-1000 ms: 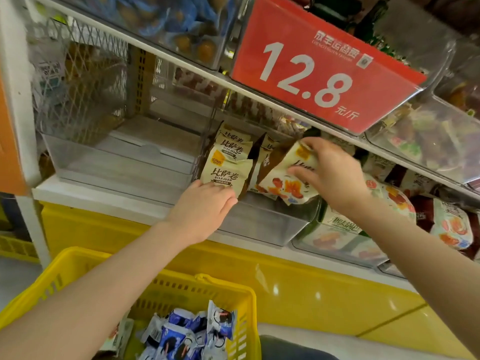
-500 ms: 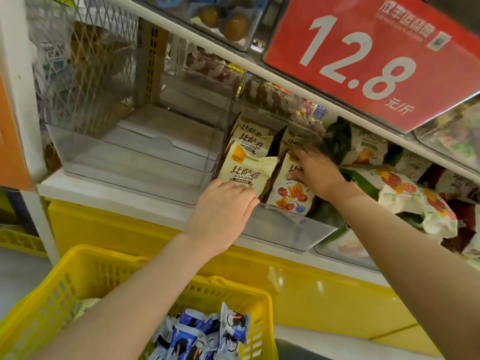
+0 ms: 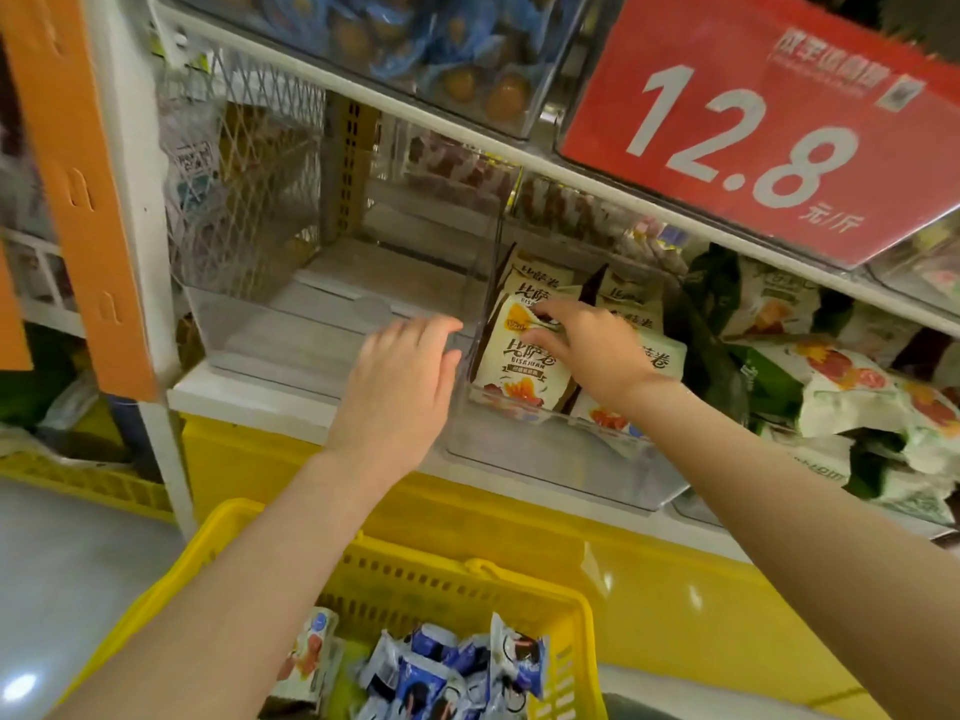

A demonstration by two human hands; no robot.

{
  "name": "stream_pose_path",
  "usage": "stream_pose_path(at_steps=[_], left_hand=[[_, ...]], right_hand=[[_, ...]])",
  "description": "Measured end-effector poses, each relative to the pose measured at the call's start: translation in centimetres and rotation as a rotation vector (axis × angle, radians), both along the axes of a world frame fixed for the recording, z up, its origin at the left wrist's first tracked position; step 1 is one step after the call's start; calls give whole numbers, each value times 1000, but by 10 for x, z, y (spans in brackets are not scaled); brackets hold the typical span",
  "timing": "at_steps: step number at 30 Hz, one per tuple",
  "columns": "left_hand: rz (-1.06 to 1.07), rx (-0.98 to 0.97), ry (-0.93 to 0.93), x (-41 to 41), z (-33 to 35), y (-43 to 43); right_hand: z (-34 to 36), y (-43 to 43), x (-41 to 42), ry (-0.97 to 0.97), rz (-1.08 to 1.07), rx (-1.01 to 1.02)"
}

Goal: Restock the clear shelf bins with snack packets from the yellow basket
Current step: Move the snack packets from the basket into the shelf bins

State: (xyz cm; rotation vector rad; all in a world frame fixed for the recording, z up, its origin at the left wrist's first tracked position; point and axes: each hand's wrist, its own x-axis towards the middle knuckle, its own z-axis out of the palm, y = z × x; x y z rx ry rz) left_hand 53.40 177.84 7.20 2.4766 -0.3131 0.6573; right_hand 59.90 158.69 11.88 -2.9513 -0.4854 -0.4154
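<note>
Pinching top seal of cream snack packet (image 3: pixel 519 366) with right grip (image 3: pixel 587 345), upright at front of clear bin (image 3: pixel 561 459). Holding left grip (image 3: pixel 400 376) spread, empty, beside bin's wall. Probably light, puffy, crinkly, slippery film: best taken by flat seal, not squeezed.

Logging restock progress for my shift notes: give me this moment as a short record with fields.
left hand: open, at the front of the empty clear bin
right hand: grips the top of the cream packet
cream packet: stands at the front of the middle clear bin
yellow basket: below the shelf, holds blue-and-white packets
price sign: red, 12.8
</note>
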Motion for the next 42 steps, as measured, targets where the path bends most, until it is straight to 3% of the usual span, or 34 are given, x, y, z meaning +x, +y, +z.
stream_pose_path(at_steps=[4,17,23,30,36,39,42], left_hand=[[4,145,1,7,-6,6],[50,140,-52,5,-13,3],[32,117,-78,6,-16,2],[3,143,-31,-4,-10,6],[-49,115,-88,-48,-6,22],[-31,93,-63,-78,-28,37],[45,64,56,-104,-70,63]], right_hand=[[8,-2,18,45,-102,-1],[-15,5,51,59,-70,311],[-17,-1,46,104,-83,177],[-5,10,-9,16,-48,170],[-33,23,-103,98,105,21],[-56,28,-136,47,172,-49],[-86,39,-161,68,201,22]])
